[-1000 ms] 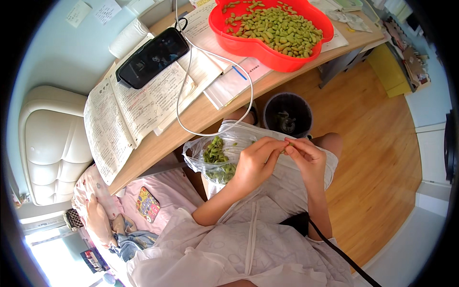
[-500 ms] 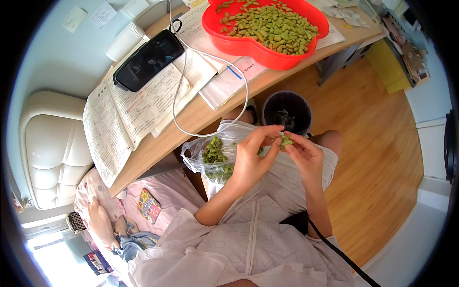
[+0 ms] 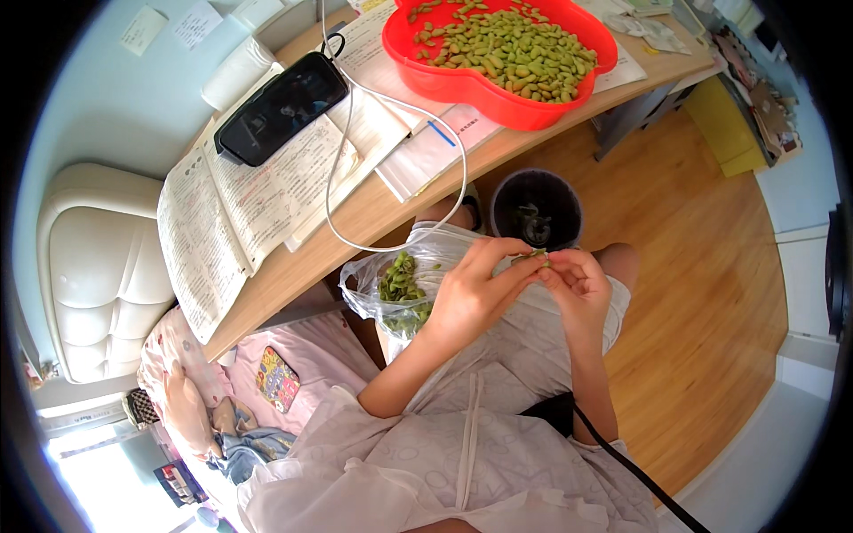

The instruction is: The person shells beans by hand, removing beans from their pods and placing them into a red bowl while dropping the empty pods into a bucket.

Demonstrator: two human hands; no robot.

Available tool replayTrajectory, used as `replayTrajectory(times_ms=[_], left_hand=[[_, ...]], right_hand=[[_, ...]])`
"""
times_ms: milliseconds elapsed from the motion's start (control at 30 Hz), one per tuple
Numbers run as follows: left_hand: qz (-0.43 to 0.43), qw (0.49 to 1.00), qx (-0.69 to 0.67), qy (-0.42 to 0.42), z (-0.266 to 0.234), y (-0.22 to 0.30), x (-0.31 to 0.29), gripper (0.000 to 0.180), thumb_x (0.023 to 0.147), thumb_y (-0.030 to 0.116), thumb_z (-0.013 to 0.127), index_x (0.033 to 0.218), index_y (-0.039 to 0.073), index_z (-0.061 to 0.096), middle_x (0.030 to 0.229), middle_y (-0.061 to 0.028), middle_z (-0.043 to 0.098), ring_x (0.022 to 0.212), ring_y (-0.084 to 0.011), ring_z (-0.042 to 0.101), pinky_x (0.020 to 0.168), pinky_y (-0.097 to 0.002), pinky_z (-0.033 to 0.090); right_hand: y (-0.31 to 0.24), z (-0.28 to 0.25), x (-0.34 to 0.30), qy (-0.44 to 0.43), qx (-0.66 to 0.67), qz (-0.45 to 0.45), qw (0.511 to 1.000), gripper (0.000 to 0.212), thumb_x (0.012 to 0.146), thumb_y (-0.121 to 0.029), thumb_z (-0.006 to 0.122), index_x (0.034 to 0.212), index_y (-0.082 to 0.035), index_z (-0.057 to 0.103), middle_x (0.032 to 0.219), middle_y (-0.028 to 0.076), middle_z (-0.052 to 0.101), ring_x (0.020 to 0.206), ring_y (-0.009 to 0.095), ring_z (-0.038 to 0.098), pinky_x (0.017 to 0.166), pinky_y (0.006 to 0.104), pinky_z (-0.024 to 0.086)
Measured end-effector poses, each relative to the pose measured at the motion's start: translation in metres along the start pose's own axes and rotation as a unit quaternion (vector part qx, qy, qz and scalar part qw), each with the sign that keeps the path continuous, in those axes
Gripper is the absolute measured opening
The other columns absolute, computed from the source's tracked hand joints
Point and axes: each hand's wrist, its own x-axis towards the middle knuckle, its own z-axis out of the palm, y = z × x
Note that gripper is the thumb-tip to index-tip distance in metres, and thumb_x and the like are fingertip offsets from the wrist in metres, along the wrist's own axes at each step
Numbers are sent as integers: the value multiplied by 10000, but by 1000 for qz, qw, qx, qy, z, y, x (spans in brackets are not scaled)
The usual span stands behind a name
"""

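Note:
Over my lap, my left hand [image 3: 480, 289] and my right hand [image 3: 582, 286] meet fingertip to fingertip. Between them they pinch a small green bean pod [image 3: 541, 255], mostly covered by the fingers. A clear plastic bag [image 3: 357, 282] rests on my thigh beside the left forearm, with several green pods [image 3: 402, 282] inside. Up on the desk, a red basin [image 3: 498, 105] holds a heap of shelled green beans [image 3: 520, 55], some of them brownish. Just beyond my hands on the floor stands a dark bin [image 3: 569, 191] with some dark scraps at the bottom.
A phone [image 3: 283, 108] leans on the wooden desk [image 3: 267, 298] above open handwritten notebooks [image 3: 200, 222]. A white cable [image 3: 330, 209] loops over the desk's edge. To the left is a bed with a patterned phone case [image 3: 277, 380]. A black cord [image 3: 635, 475] runs past my right forearm.
My fingers have closed further over the pod, so less of it shows. The right hand's fingers have curled in more. The whole view has shifted slightly.

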Motion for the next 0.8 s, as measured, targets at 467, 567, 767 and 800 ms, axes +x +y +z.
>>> replayTrajectory(times_ms=[467, 567, 767, 800], left_hand=[[-17, 996, -85, -25, 2, -14, -1, 242, 702, 35, 742, 941, 53, 712, 1009, -87, 628, 897, -251, 621, 749, -327, 536], [-29, 992, -123, -6, 5, -14, -2, 247, 703, 36, 749, 947, 43, 709, 1009, -98, 624, 880, -233, 633, 733, -313, 547], [12, 997, -74, 5, 7, -13, -4, 266, 715, 45, 755, 974, 33, 695, 1013, -94, 606, 856, -203, 647, 710, -299, 547], [8, 997, -72, 2, 9, -14, -6, 268, 716, 42, 755, 977, 35, 694, 1013, -93, 605, 841, -205, 650, 703, -296, 546]], right_hand=[[-9, -6, 6, -49, 31, 77, 995, 234, 830, 22, 663, 1051, 47, 590, 949, 110, 665, 866, 138, 639, 804, 253, 519], [-8, -3, 8, -46, 76, 133, 987, 247, 839, -9, 664, 1069, 45, 590, 947, 107, 666, 862, 138, 641, 816, 257, 523], [7, -10, 7, -53, 128, 180, 974, 265, 868, -58, 647, 1105, 42, 588, 981, 102, 661, 873, 147, 642, 828, 260, 527], [9, -11, 6, -58, 122, 168, 977, 273, 870, -65, 647, 1115, 40, 587, 997, 101, 657, 880, 147, 641, 826, 259, 528]])
